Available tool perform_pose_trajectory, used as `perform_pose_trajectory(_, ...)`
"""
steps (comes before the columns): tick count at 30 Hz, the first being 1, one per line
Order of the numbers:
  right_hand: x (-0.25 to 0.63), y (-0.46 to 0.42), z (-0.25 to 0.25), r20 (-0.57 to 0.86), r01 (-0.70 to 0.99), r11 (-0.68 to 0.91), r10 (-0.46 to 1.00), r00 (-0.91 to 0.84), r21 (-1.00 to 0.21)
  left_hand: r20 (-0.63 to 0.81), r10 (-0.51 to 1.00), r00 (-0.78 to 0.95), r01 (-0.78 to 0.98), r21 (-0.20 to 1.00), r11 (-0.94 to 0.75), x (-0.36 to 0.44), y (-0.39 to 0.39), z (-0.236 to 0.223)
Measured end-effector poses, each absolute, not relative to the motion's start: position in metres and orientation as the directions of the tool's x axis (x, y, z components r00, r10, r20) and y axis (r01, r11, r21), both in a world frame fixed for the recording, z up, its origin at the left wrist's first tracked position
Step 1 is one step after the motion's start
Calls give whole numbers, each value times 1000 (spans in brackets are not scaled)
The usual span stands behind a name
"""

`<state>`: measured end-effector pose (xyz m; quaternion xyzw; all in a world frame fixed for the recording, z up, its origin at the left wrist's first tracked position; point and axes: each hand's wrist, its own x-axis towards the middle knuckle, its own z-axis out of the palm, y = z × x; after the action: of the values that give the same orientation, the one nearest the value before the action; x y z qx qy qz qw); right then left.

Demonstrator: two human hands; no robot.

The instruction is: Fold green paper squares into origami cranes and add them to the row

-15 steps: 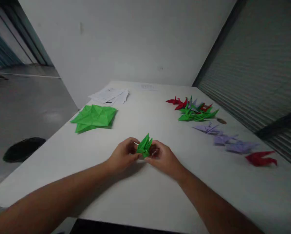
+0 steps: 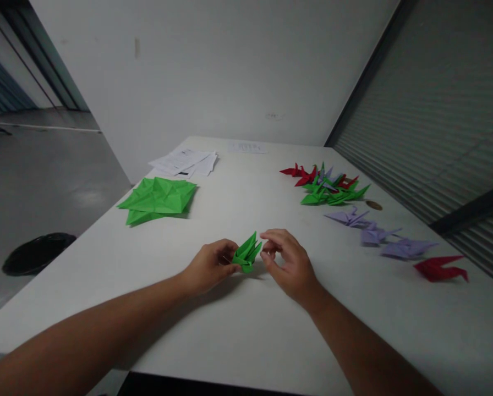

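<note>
On the left of the bench (image 2: 213,341) lie green sheets (image 2: 162,198). Near the middle, the left hand (image 2: 209,266) pinches the green folded paper (image 2: 247,256) by its left side; a light grip should be better, so its tips do not bend. Just beside, the right hand (image 2: 291,266) is parted, holding nothing. Farther right lie paper birds (image 2: 407,249).

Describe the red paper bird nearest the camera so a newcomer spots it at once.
Find the white table, then follow its right edge, along the window blind. A loose row of paper birds lies there, on the near side of a mixed pile. The red bird ends it nearest the camera; the others in the row are purple.
</note>
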<state>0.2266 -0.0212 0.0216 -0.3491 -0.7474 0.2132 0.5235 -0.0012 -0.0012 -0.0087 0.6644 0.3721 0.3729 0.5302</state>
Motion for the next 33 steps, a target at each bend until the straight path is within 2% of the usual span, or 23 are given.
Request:
perform_pose_trajectory(3,227,-23,28,686,359,731,676,-269,-580,105,887,451,98,981,-165,-2,-1,-12)
perform_pose_trajectory(7,227,-24,26,687,362,739,668,-285,-568,100,892,440,45,990,-133,-2,-2,-13)
perform_pose_trajectory(9,226,-23,21,664,345,714,697,-272,-609,103,898,427,-8,994,-110,-1,-3,-12)
perform_pose_trajectory(12,224,-23,13,576,284,618,786,-225,-733,123,903,412,-69,992,-104,0,-4,-10)
perform_pose_trajectory(17,219,-23,6,412,107,424,903,-122,-899,141,912,386,-60,990,-128,0,-3,-9)
perform_pose_trajectory(20,216,-22,8,269,59,279,954,-135,-958,163,920,356,-59,987,-152,0,-2,-11)
perform_pose_trajectory(26,209,-21,7,14,-24,9,968,-249,-1000,94,937,335,-122,991,-56,2,-1,-10)
perform_pose_trajectory(30,207,-21,6,4,-120,-38,945,-327,-992,106,942,318,-166,985,-55,4,-2,-4)
perform_pose_trajectory(33,207,-21,7,16,-101,-21,935,-355,-995,100,946,307,-237,971,-26,5,-3,-1)
